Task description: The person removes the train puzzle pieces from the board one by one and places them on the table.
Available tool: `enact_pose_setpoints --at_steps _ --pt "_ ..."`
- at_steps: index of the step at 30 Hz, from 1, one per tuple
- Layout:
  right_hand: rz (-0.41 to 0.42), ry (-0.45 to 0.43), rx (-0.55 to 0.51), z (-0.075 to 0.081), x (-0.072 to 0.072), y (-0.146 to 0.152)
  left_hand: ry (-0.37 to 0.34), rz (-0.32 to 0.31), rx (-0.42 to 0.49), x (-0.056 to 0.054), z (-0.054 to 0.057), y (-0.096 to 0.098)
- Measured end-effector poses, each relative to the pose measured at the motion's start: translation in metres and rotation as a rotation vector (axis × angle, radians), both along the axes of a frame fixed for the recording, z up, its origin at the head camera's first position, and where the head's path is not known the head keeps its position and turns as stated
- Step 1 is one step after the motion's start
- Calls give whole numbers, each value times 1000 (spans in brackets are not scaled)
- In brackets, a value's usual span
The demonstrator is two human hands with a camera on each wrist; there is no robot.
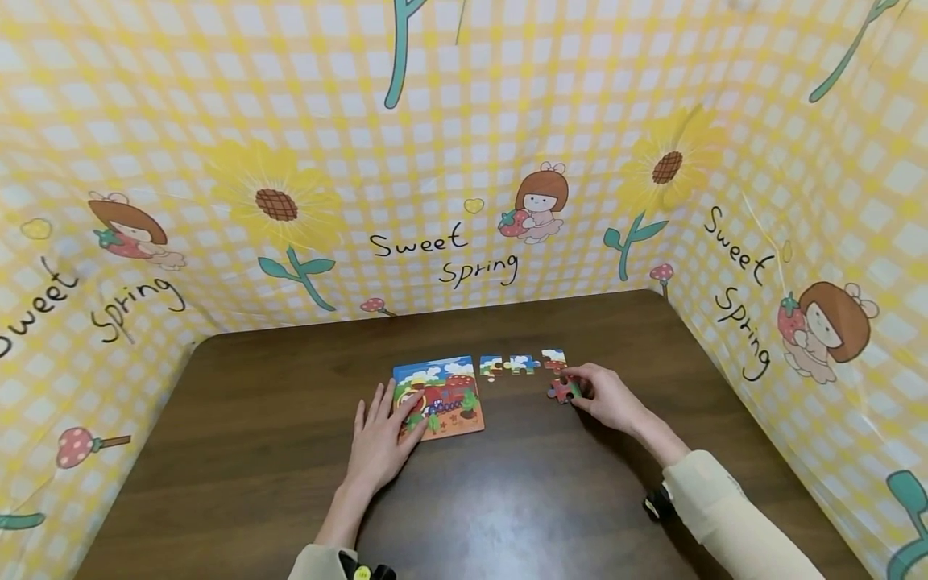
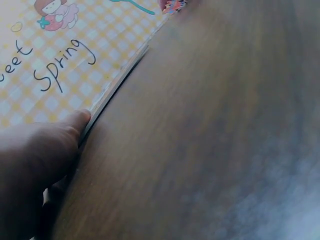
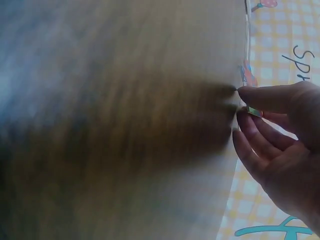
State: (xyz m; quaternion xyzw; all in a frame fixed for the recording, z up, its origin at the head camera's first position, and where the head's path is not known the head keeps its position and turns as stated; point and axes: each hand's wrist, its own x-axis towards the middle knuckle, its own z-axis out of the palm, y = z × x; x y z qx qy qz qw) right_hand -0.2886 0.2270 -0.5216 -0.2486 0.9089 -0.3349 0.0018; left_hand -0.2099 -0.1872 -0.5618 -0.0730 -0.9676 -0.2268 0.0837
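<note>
My left hand (image 1: 380,441) rests with its fingers spread over the left side of a square picture puzzle (image 1: 439,387) printed with a red train, trees and a blue sky. The thumb lies across its lower left part. In the left wrist view that hand (image 2: 37,152) shows dark along the left edge. To the right, my right hand (image 1: 607,396) pinches a red and green jigsaw piece (image 1: 561,391) between thumb and fingers, low over the table. The right wrist view shows a small green bit of the piece (image 3: 255,112), mostly hidden by the fingertips.
Loose jigsaw pieces lie right of the picture: one with sky and green (image 1: 490,366), one with clouds (image 1: 521,365), and another (image 1: 554,358) just above the pinched piece. The dark wooden table (image 1: 261,435) is bordered by a yellow checked cloth wall (image 1: 435,177).
</note>
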Motion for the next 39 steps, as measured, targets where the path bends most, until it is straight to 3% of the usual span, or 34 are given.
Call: enact_pose_setpoints --at_steps 6,16,26,31,39 --pt "12 97 68 -2 1 2 13 5 9 0 -1 0" --pt "8 111 108 -4 2 3 -12 6 -8 -1 -1 -1" --pt "-41 186 42 0 -2 -4 -7 8 -12 -1 -1 0" --pt "-62 164 33 4 -4 -14 -25 11 -13 -2 -2 0" --pt "-2 201 5 8 -7 -47 -34 16 -16 -2 -3 -1"
